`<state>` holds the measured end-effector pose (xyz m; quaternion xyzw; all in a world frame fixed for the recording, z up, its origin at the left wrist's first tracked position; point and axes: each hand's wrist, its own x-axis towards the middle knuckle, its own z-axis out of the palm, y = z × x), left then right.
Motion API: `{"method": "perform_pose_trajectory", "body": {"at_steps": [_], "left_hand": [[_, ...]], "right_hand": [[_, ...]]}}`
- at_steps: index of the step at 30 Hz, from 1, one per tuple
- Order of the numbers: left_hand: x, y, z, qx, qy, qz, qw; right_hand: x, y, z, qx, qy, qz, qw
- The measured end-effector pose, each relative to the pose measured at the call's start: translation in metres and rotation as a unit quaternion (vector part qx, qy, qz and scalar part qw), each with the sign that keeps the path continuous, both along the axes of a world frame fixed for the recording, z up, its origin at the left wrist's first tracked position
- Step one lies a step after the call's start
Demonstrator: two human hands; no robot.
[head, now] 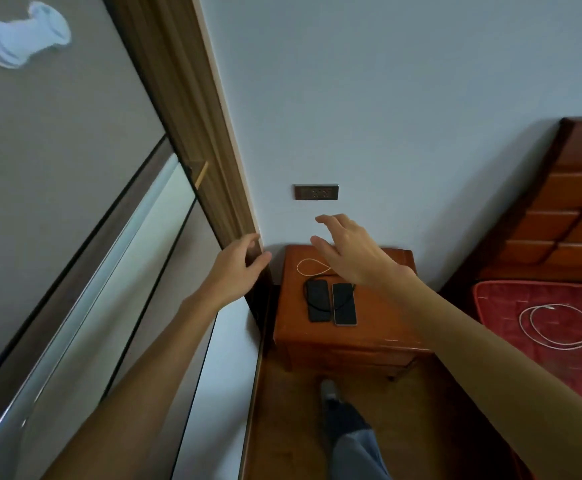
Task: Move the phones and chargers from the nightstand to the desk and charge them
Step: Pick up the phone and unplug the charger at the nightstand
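Note:
Two dark phones lie side by side, screens up, on a small wooden nightstand (379, 327): the left phone (317, 300) and the right phone (344, 304). A black cable (343, 302) runs across both. A white cable (308, 266) lies looped behind them. My right hand (352, 252) hovers above the nightstand's back half, fingers spread, holding nothing. My left hand (239, 263) is open beside the wooden door frame, left of the nightstand, also holding nothing.
A wall socket (316, 192) sits above the nightstand. A bed with a red mattress (511, 306) and wooden headboard (566, 209) stands on the right, with another white cable (556, 327) coiled on it. A wardrobe door (75, 220) fills the left. My foot (329, 391) is on the wooden floor.

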<state>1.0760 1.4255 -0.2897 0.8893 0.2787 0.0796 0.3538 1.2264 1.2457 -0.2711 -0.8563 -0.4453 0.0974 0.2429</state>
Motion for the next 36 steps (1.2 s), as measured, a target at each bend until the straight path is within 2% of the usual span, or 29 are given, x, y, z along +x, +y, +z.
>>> {"method": "perform_pose_trajectory", "body": {"at_steps": [9,15,24,32,36], "left_hand": [[0.110,0.022,-0.065,-0.076,0.072,0.003,0.994],[0.149,0.019,-0.126,-0.123,0.134,0.005,0.983],[0.165,-0.001,-0.213,-0.176,0.198,0.017,0.964],[0.176,-0.005,-0.299,-0.187,0.213,0.007,0.959],[0.185,-0.016,-0.346,-0.211,0.209,0.003,0.955]], "right_hand": [[0.110,0.033,-0.061,-0.039,0.063,-0.004,0.997],[0.149,0.034,-0.122,-0.068,0.099,0.000,0.993],[0.148,0.022,-0.232,-0.117,0.191,-0.025,0.974],[0.135,0.020,-0.326,-0.147,0.209,-0.043,0.966],[0.126,0.024,-0.376,-0.151,0.228,-0.100,0.957]]}}
